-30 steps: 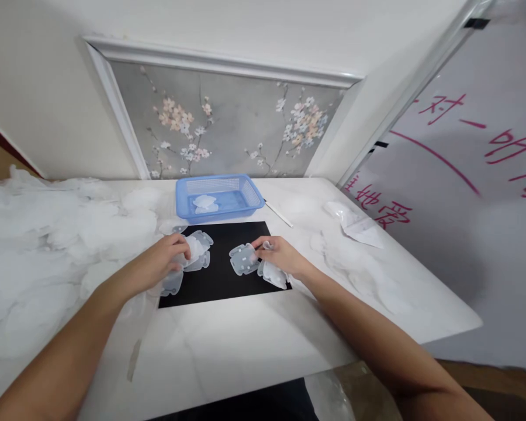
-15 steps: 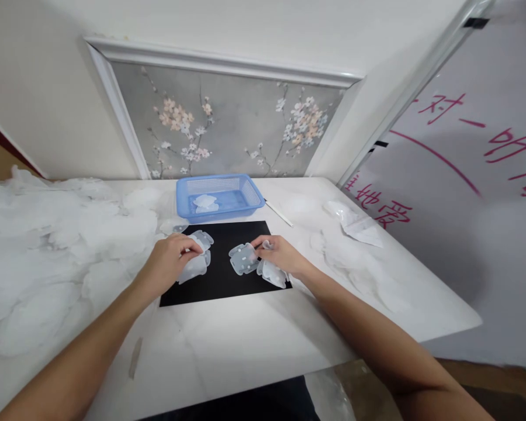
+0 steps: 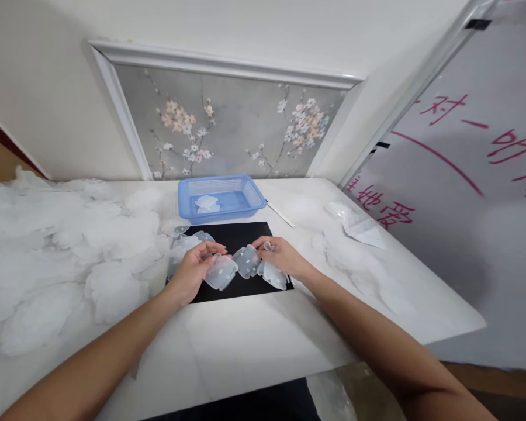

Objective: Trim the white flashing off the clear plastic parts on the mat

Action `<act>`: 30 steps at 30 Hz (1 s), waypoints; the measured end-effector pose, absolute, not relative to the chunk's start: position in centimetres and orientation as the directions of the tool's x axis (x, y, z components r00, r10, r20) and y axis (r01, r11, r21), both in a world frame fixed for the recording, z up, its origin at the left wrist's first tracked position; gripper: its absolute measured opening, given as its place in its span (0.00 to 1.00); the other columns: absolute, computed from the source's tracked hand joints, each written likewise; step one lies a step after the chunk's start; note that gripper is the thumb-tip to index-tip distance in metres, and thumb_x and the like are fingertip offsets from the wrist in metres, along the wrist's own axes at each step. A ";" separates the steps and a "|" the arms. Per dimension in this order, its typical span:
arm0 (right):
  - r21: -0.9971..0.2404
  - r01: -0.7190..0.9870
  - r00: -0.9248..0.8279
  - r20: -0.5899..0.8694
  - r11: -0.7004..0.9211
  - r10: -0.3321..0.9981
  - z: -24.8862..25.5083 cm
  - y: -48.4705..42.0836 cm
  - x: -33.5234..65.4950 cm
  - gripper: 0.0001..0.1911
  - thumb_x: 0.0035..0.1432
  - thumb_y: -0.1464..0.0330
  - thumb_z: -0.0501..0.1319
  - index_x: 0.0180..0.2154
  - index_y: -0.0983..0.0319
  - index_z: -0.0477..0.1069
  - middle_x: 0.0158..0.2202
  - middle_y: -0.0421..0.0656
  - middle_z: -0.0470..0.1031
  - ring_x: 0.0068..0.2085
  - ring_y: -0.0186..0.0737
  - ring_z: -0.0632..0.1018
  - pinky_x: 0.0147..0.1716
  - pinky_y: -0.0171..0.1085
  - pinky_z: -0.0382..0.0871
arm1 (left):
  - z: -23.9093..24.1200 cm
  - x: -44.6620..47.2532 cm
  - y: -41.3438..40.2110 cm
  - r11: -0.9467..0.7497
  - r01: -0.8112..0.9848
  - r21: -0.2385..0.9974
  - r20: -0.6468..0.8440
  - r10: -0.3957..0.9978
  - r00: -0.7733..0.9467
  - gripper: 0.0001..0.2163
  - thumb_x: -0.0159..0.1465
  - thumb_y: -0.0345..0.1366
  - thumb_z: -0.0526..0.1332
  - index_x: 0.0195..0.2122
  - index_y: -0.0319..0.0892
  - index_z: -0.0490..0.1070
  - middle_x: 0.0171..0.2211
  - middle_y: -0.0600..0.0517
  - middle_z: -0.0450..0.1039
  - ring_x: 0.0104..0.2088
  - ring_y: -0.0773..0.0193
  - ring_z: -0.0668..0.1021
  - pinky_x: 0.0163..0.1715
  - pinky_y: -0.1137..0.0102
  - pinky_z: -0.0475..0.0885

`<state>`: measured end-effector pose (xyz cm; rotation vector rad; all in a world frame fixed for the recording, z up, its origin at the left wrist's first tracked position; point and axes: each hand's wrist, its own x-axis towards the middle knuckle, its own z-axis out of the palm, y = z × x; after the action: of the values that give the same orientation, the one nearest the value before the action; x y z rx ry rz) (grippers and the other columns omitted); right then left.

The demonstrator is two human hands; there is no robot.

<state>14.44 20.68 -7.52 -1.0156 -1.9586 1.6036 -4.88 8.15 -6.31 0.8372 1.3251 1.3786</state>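
Two translucent dotted plastic pieces are held above the black mat [image 3: 241, 233] on the white counter [image 3: 245, 345]. The left hand [image 3: 196, 267] is curled and grips the left piece [image 3: 221, 273] by its edge. The right hand [image 3: 281, 255] pinches the right piece [image 3: 246, 261]. The pieces are just beside each other; contact cannot be told. A third piece [image 3: 275, 276] lies under the right hand. The blue basket [image 3: 219, 217] sits behind the mat.

Black mat [image 3: 241, 232] on white desk [image 3: 245, 342]. Over mat's near edge: left hand [image 3: 193, 269] gripping dotted plastic piece [image 3: 221, 273]; right hand [image 3: 281, 256] pinching second plastic piece [image 3: 246, 262]. Behind mat: blue basket [image 3: 256, 199]. Left of mat: heap of white pieces [image 3: 70, 245].
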 end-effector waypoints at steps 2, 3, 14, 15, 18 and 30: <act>-0.953 0.289 -0.639 -0.120 0.092 0.760 -7.3 20.5 14.3 0.12 0.45 0.67 0.58 0.33 0.62 0.75 0.24 0.38 0.73 0.25 0.34 0.70 0.26 0.33 0.61 | -6.4 -5.0 8.3 0.080 -0.291 0.953 -0.163 0.948 -0.273 0.10 0.53 0.37 0.69 0.35 0.41 0.73 0.41 0.48 0.77 0.46 0.53 0.79 0.41 0.64 0.73; -0.951 0.289 -0.633 -0.102 0.112 0.767 -7.1 20.4 14.3 0.11 0.46 0.67 0.57 0.32 0.62 0.75 0.24 0.38 0.72 0.25 0.34 0.70 0.26 0.33 0.60 | -6.4 -5.1 8.4 0.074 -0.326 0.943 -0.171 0.945 -0.280 0.10 0.53 0.35 0.69 0.36 0.41 0.74 0.40 0.48 0.77 0.47 0.54 0.79 0.41 0.64 0.73; -0.796 0.285 -0.760 0.152 0.534 0.632 -7.5 18.2 13.5 0.06 0.52 0.68 0.61 0.28 0.59 0.63 0.27 0.36 0.65 0.27 0.33 0.66 0.29 0.33 0.60 | -6.8 -5.5 8.4 0.100 -0.536 0.838 -0.247 0.946 -0.209 0.14 0.62 0.46 0.61 0.40 0.41 0.76 0.41 0.45 0.79 0.48 0.52 0.78 0.43 0.62 0.73; -0.772 0.244 -0.788 0.196 0.587 0.584 -7.5 18.1 13.4 0.04 0.52 0.71 0.60 0.32 0.59 0.65 0.31 0.38 0.67 0.30 0.35 0.68 0.32 0.34 0.63 | -6.8 -5.5 8.4 0.102 -0.547 0.831 -0.251 0.946 -0.204 0.14 0.62 0.46 0.60 0.40 0.41 0.76 0.41 0.45 0.79 0.47 0.52 0.78 0.42 0.62 0.73; -0.719 0.130 -0.864 0.256 0.683 0.434 -7.5 18.5 12.9 0.17 0.50 0.77 0.56 0.43 0.59 0.65 0.42 0.43 0.68 0.40 0.38 0.72 0.41 0.38 0.67 | -6.9 -5.6 8.3 0.085 -0.577 0.813 -0.240 0.950 -0.198 0.15 0.63 0.47 0.59 0.40 0.41 0.76 0.39 0.46 0.79 0.45 0.54 0.79 0.41 0.63 0.73; -0.745 0.187 -0.872 0.175 0.641 0.457 -8.1 18.2 12.0 0.12 0.54 0.79 0.55 0.34 0.57 0.70 0.35 0.38 0.77 0.38 0.38 0.78 0.39 0.36 0.68 | -5.6 -5.6 7.4 -0.117 -0.061 0.991 0.099 0.966 -0.241 0.11 0.63 0.43 0.60 0.42 0.45 0.75 0.49 0.47 0.75 0.54 0.54 0.73 0.54 0.61 0.65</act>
<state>11.98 18.17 -8.09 -0.5132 -2.5153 1.0846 -5.60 7.38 -5.59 1.1099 1.2719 1.5013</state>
